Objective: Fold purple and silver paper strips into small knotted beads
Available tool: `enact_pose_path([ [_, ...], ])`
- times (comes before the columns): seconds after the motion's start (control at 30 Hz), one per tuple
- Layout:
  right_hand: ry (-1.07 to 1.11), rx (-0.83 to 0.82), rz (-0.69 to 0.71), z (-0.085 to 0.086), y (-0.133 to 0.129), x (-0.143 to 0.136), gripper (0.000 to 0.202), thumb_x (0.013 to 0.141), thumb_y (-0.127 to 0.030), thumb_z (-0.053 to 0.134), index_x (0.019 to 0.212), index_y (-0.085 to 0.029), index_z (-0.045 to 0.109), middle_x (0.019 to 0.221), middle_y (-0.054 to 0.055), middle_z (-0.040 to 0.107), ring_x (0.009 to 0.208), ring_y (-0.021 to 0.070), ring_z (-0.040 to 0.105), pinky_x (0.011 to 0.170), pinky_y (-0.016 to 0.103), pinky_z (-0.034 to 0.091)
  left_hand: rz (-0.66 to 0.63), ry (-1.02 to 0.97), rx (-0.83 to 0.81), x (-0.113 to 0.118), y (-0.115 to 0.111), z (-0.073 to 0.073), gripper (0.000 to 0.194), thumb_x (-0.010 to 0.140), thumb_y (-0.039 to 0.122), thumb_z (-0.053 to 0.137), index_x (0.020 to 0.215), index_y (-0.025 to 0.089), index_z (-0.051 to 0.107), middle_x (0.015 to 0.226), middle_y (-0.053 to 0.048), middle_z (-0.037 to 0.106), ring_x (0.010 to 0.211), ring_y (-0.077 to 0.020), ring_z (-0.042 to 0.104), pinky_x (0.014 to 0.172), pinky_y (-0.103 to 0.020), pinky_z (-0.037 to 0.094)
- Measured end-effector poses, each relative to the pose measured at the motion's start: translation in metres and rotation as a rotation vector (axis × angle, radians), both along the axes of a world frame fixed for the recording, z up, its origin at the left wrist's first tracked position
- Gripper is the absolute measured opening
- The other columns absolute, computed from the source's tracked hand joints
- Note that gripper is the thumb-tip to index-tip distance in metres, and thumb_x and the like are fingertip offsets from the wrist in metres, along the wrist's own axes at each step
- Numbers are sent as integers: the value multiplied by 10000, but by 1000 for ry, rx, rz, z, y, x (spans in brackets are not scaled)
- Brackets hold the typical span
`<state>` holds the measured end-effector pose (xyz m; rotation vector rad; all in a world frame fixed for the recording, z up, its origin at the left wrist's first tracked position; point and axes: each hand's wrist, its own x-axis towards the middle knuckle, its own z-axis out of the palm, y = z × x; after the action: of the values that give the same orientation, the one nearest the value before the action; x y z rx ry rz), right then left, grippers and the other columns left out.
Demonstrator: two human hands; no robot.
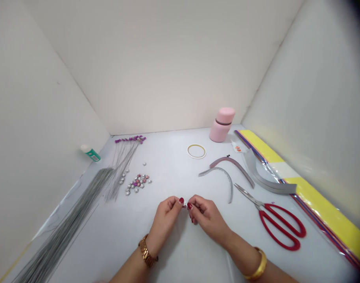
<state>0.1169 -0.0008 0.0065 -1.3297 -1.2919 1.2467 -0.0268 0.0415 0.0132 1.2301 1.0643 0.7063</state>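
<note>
Close together over the near middle of the table, both hands pinch at one tiny silvery piece (185,203), which looks like a folded paper star; the fingertips cover most of it. My left hand (168,212) grips its left side between thumb and forefinger. On the other side, my right hand (206,216) is closed with thumb and fingertips against it. A pile of small folded paper stars (140,181), silver, pink and purple, lies to the left of the hands. To the right rest a curved silver paper strip (227,181) and a dull pink strip (241,169).
Red-handled scissors (262,206) lie at right, beside wide grey strips (265,182) and packs of coloured paper (324,200). A tape roll (196,157) and pink bottle (221,127) are farther back. Wire stems (76,208), purple-tipped stems (126,149) and a green-white tube (91,153) occupy the left.
</note>
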Motion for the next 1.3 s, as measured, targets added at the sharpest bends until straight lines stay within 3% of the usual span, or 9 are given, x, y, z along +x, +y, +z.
enact_pose_path([
  [0.1,61,-51,-14,1,3,-1,179,836,-289,427,700,-185,479,528,-47,467,462,98,462,475,220,382,-29,-43,-54,1,0,4,227,771,326,525,630,150,542,495,56,422,473,-87,371,491,-200,303],
  [0.3,132,-96,-36,1,6,0,198,824,-328,451,697,-178,475,538,-50,471,446,82,466,462,210,394,-48,-108,-118,2,0,6,200,722,329,593,685,133,578,628,-17,605,599,-133,536,578,-221,389],
  [0.6,125,-51,-8,1,3,0,189,819,-321,487,705,-173,515,543,-40,495,480,94,469,491,223,376,39,-39,-150,3,0,8,171,713,297,597,632,150,565,432,70,443,395,-62,356,449,-188,299],
  [0.73,154,-57,3,2,4,3,237,850,-377,425,749,-176,501,620,-17,542,496,93,489,494,225,382,21,-12,-110,2,2,10,182,718,298,576,610,155,547,456,51,478,436,-84,410,485,-201,329],
  [0.87,162,-72,3,1,5,3,207,822,-375,486,779,-173,500,622,-21,535,505,93,490,500,223,390,-32,29,-35,1,2,7,161,725,278,559,632,147,562,594,-1,579,568,-122,497,560,-219,366],
  [1.3,157,-101,0,-1,5,2,231,821,-365,486,706,-165,501,585,-28,517,520,97,483,522,225,379,-121,176,143,0,1,3,146,744,225,489,645,145,561,629,-9,584,611,-143,504,580,-231,378],
])
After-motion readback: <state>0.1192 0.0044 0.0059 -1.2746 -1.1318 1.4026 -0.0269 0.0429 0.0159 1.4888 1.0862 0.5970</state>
